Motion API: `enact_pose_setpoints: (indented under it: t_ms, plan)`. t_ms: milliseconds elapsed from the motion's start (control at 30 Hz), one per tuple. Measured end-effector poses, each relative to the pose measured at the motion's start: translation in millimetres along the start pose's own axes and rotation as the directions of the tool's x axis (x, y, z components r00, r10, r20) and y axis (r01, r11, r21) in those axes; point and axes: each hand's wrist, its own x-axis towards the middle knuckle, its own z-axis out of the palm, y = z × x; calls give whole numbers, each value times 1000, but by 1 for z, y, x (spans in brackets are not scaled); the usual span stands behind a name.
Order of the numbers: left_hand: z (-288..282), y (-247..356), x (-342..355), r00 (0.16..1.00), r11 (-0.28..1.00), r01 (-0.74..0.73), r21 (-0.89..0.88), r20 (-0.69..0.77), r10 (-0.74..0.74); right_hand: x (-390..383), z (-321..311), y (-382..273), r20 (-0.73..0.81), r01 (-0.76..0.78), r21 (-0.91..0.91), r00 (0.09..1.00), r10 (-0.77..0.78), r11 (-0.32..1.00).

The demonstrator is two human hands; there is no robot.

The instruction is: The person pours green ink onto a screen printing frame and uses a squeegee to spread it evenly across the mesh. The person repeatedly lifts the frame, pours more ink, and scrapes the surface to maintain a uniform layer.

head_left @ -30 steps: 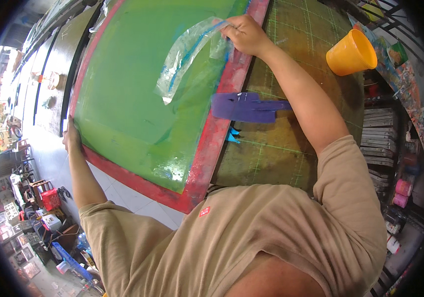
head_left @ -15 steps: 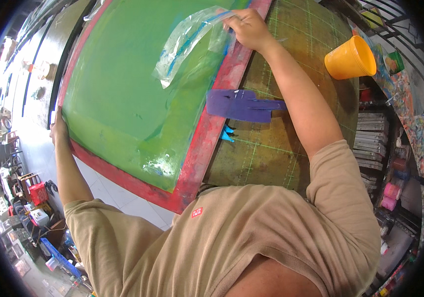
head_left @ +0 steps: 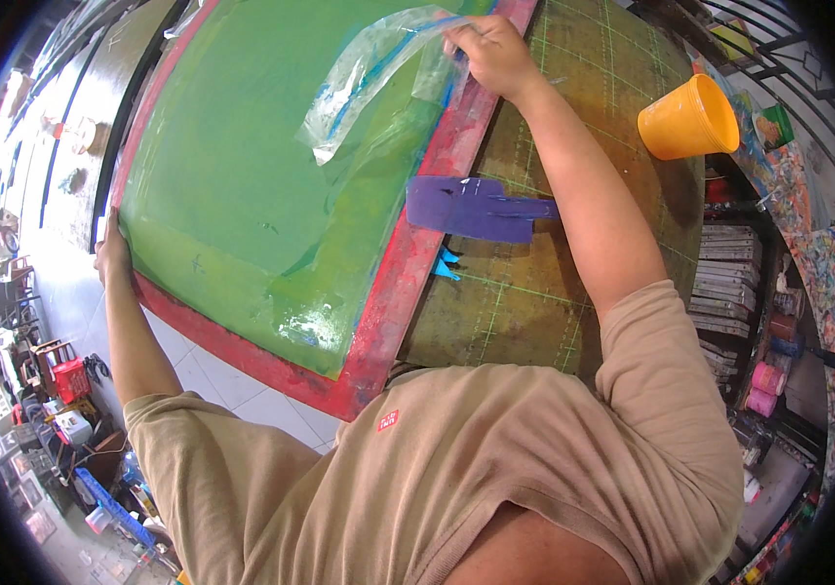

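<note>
- Clear plastic strip (head_left: 359, 73), blue line along it, arches over the green panel (head_left: 242, 166) near that panel's right side; from where I stand I can't tell whether its lower end touches down.
- It should weigh next to nothing — thin, floppy film that would crease or fold on itself sooner than stand straight.
- The right hand (head_left: 495, 58) has its upper end pinched between the fingers, right by the red frame (head_left: 390, 297). That end looks the sensible hold; a second pinch at the loose end would keep it flat.
- Shiny patches on the panel suggest a slick surface, so the film might slide or cling there.
- The left hand (head_left: 113, 255) is at the frame's left edge, its fingers partly hidden — how firmly they grip, I can't say. The frame looks stiff, best held by its rim.
- A purple scraper (head_left: 471, 210) lies across the frame's right side, reaching over the tabletop (head_left: 534, 312).
</note>
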Motion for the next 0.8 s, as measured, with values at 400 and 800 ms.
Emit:
enact_pose_setpoints:
  t_ms: [400,800]
  plan:
    - [0,-7,10,1000,1000,-6,-2,11,6,3,4,-1,-30,-10,34,999,11,999]
    - [2,-13,26,1000,999,23,40,-6,-23,8,1,-1,-57,-2,74,998,6,997]
